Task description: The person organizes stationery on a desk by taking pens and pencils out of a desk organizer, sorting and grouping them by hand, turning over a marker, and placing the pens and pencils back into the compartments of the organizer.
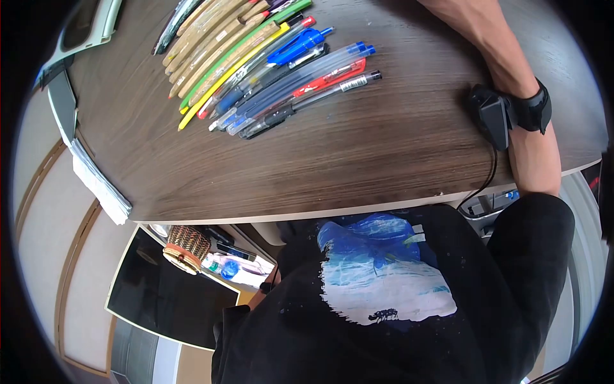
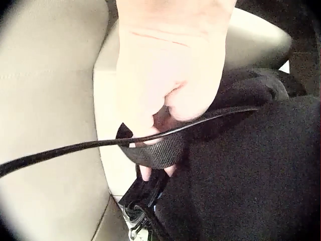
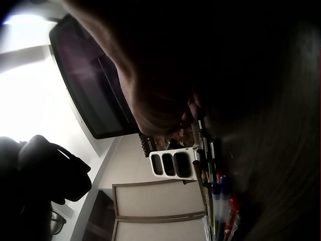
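Note:
In the right wrist view my right hand (image 3: 158, 108) is mostly in shadow, low over the table. Its fingertips are at the far end of a row of pens (image 3: 220, 193), and a thin pale tip (image 3: 200, 123) shows right beside them. I cannot tell whether the fingers grip it. The head view shows only my right forearm (image 1: 489, 38), the hand being past the top edge. My left hand (image 2: 173, 65) hangs down beside black clothing (image 2: 235, 165), palm toward the camera, fingers loose. A black webbing strap (image 2: 160, 153) crosses its fingers, whose tips show below it.
Pencils (image 1: 220, 48) and pens (image 1: 300, 89) lie side by side on the dark wooden table (image 1: 307, 166). A white tray with dark compartments (image 3: 154, 165) stands beyond them. Papers (image 1: 96, 176) hang over the left edge. A thin cable (image 2: 65, 149) crosses before my left hand.

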Motion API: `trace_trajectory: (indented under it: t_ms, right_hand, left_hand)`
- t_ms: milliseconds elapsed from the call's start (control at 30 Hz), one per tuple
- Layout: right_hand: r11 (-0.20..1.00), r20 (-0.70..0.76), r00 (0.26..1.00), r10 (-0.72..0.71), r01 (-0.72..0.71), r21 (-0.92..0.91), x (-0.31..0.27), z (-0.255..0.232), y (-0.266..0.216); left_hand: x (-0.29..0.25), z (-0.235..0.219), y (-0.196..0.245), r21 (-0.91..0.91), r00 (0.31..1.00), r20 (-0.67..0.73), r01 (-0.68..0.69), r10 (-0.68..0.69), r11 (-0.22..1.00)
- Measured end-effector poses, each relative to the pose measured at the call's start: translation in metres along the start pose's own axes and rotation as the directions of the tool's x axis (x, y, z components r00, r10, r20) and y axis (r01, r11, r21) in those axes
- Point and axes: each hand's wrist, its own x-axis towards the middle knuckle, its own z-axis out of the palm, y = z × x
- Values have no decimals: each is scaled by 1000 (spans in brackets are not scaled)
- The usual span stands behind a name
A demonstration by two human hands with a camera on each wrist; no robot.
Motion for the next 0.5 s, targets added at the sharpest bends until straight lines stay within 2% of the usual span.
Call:
trace_trajectory:
  t_ms: [67, 133, 167, 233, 267, 333, 500]
  right_hand:
    - [998, 8, 999, 49, -49, -26, -1, 2, -1]
    - [999, -31, 999, -44, 45, 27, -2, 5, 16]
    - [999, -29, 999, -40, 41, 26, -2, 3, 8]
    - [990, 7, 992, 125, -124, -73, -4, 0, -18]
    - [990, 10, 992, 122, -121, -73, -3, 0, -9]
    - [998, -12, 999, -43, 43, 39, 0, -3, 15]
    - [1000, -23, 999, -27, 28, 11, -1, 0, 11]
  left_hand:
    - [0, -3, -2, 24, 1000, 21, -10, 10, 1000]
    - [-1, -5, -4, 46, 999, 43, -19, 17, 999]
    - [-1, -6, -5, 55, 998, 52, -26, 23, 998]
    - [-3, -8, -9, 72, 997, 66, -44, 39, 996]
    - [-1, -8, -9, 78, 996, 72, -55, 49, 995]
    - [-2, -5, -9, 85, 994, 92, -74, 66, 994]
    - [-6, -3, -26, 105, 987, 132, -110, 96, 988]
